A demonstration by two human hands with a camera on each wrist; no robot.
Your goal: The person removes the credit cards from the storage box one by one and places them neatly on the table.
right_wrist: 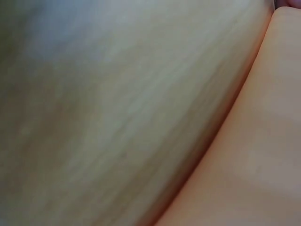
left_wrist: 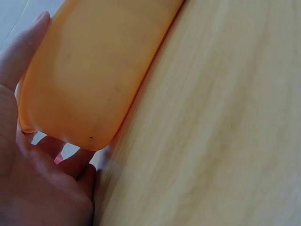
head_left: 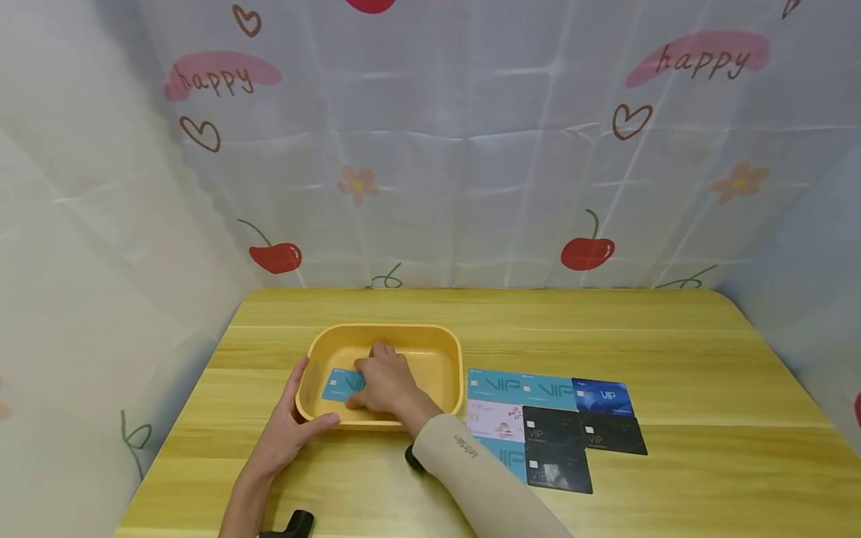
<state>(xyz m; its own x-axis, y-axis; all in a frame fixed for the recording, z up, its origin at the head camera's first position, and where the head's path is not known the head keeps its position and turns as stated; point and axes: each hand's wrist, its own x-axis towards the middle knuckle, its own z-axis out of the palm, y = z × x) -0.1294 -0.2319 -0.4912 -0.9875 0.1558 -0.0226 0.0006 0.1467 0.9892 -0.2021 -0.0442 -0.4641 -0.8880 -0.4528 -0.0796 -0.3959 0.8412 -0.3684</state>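
A yellow plastic basin (head_left: 437,338) stands on the table, and a light blue VIP card (head_left: 339,385) lies flat inside it, toward its left end. My right hand (head_left: 386,381) reaches down into the basin over the card's right part, with the thumb at the near edge and a fingertip at the far edge. My left hand (head_left: 289,433) holds the basin's near left corner, its thumb along the front rim and the fingers round the left end. The left wrist view shows the fingers of that hand (left_wrist: 47,174) bent against the basin's wall (left_wrist: 94,84).
Right of the basin, several VIP cards lie side by side in rows: light blue cards (head_left: 494,384), a dark blue one (head_left: 603,397), a pink one (head_left: 494,421) and black ones (head_left: 558,467). A white curtain (head_left: 430,149) hangs behind the wooden table (head_left: 706,359).
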